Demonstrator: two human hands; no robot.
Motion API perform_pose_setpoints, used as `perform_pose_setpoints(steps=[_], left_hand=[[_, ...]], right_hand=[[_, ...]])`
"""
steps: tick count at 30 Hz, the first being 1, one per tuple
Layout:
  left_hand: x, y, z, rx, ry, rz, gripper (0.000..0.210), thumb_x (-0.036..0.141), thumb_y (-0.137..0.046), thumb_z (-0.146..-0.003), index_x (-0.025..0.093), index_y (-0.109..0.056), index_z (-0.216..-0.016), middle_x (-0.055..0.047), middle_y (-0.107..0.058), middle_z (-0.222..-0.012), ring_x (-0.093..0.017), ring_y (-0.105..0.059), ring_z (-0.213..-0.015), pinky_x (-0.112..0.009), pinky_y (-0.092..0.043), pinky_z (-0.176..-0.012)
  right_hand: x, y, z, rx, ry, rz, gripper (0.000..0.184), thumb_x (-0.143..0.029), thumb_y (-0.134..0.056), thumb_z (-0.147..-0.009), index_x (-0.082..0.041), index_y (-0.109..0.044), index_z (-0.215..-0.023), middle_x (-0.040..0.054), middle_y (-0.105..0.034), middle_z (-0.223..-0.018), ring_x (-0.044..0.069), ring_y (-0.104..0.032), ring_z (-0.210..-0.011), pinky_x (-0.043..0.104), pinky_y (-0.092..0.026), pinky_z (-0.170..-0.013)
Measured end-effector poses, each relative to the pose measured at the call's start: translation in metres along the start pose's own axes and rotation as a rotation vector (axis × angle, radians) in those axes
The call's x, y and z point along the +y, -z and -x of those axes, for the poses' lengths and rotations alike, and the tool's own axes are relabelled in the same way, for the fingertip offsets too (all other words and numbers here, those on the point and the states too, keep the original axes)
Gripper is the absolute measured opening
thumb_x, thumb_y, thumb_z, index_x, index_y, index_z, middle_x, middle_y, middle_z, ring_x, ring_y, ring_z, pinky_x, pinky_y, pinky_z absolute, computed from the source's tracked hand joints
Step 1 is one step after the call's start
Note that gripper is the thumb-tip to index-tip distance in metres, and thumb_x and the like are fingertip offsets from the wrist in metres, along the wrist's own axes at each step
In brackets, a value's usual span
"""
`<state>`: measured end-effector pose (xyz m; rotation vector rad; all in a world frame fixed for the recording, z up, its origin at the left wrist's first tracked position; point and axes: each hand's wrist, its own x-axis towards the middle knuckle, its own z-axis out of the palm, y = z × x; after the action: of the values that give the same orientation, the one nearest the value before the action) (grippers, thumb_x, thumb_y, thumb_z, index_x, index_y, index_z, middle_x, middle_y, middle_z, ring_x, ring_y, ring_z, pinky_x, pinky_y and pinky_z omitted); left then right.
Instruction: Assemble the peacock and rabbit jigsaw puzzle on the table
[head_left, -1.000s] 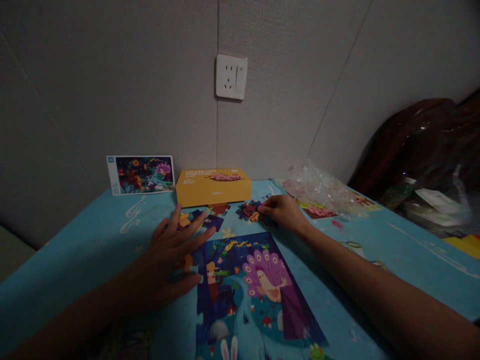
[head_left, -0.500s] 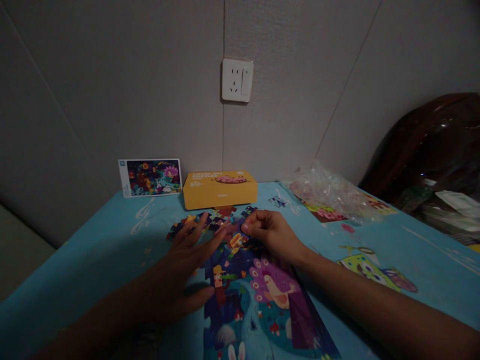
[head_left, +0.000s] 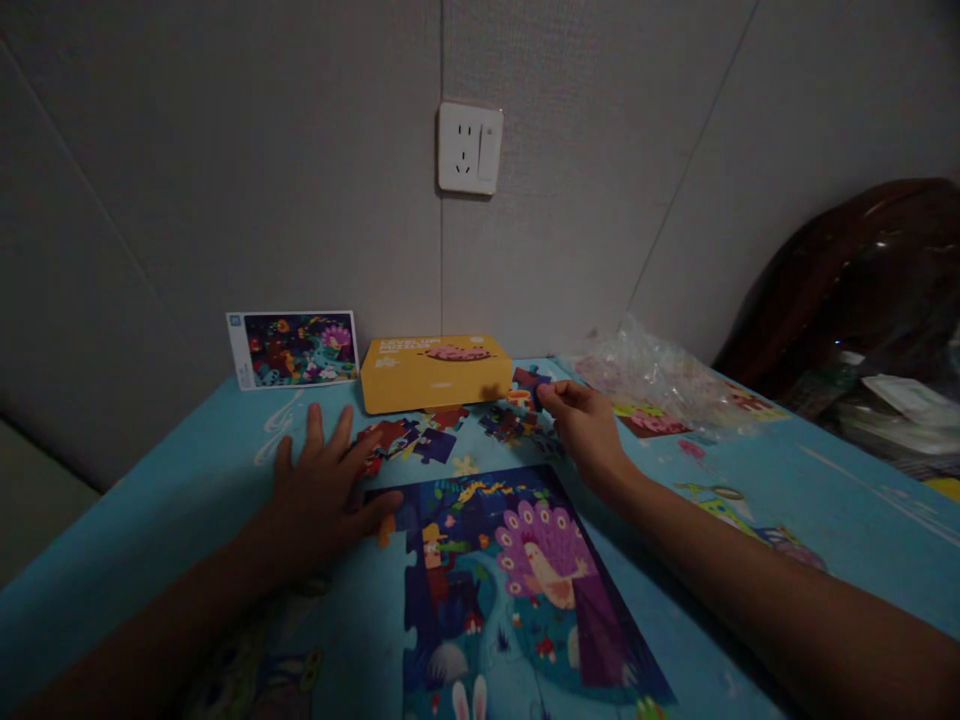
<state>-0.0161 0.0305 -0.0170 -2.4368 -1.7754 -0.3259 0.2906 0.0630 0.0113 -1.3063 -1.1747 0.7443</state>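
Observation:
My right hand (head_left: 585,425) pinches a dark blue and orange puzzle piece (head_left: 529,382) at the right end of the box, raised over the loose pieces. My left hand (head_left: 322,480) is open with fingers spread, its fingertips by loose red and dark puzzle pieces (head_left: 435,445). Whether it touches them I cannot tell. Between my forearms lies a partly joined jigsaw puzzle (head_left: 480,590) with a purple peacock and a rabbit's ears; its left edge shows open tabs and sockets. More loose pieces (head_left: 510,425) lie in a pile before the box.
A yellow puzzle box (head_left: 435,378) stands at the table's back edge. Left of it a picture card (head_left: 296,350) leans on the wall. A clear plastic bag (head_left: 660,380) covers printed sheets at right. A blue patterned tablecloth (head_left: 187,500) covers the table. A socket (head_left: 470,148) is on the wall.
My right hand has moved right and away from me with the piece. My left hand has drawn back to the left, fingers spread. The puzzle's top edge and the loose pieces are now uncovered.

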Motion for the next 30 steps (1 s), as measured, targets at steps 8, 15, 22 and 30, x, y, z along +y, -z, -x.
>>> perform_pose_setpoints(steps=[8,15,22,30], left_hand=[[0.031,0.016,0.021,0.087,-0.472,0.191,0.076,0.043,-0.053,-0.089,0.029,-0.015,-0.154,-0.006,-0.026,-0.158,-0.038,0.000,-0.147,-0.062,-0.016,-0.114],[0.021,0.012,0.014,0.117,-0.408,0.201,0.063,0.038,-0.047,-0.094,0.028,-0.025,-0.152,-0.007,-0.040,-0.151,-0.032,-0.004,-0.148,-0.061,-0.010,-0.115],[0.001,-0.003,-0.001,-0.044,-0.034,0.128,0.067,0.059,-0.045,-0.090,0.025,-0.039,-0.147,-0.013,-0.042,-0.149,-0.046,0.002,-0.143,-0.072,-0.022,-0.104],[0.010,0.007,0.001,0.025,-0.047,0.053,0.073,0.068,-0.050,-0.083,0.027,-0.045,-0.143,-0.017,-0.017,-0.159,-0.055,0.001,-0.140,-0.074,-0.021,-0.101]], right_hand=[[-0.013,-0.025,0.042,-0.485,0.130,0.053,0.024,-0.040,-0.067,-0.075,-0.017,-0.063,-0.069,0.0014,-0.061,-0.071,0.014,-0.053,-0.066,0.028,-0.041,-0.063],[-0.002,-0.014,0.023,-0.359,0.452,0.640,0.018,-0.030,-0.059,-0.088,-0.017,-0.071,-0.091,0.0096,-0.066,-0.092,0.022,-0.057,-0.090,0.035,-0.041,-0.083],[0.020,-0.003,-0.004,-0.306,0.427,0.957,0.030,-0.041,-0.071,-0.079,-0.016,-0.076,-0.094,0.0160,-0.063,-0.092,0.027,-0.057,-0.090,0.038,-0.042,-0.081],[0.010,-0.008,0.000,-0.273,0.247,0.622,0.009,-0.022,-0.066,-0.078,-0.016,-0.069,-0.083,0.0072,-0.068,-0.078,0.019,-0.059,-0.072,0.032,-0.042,-0.068]])
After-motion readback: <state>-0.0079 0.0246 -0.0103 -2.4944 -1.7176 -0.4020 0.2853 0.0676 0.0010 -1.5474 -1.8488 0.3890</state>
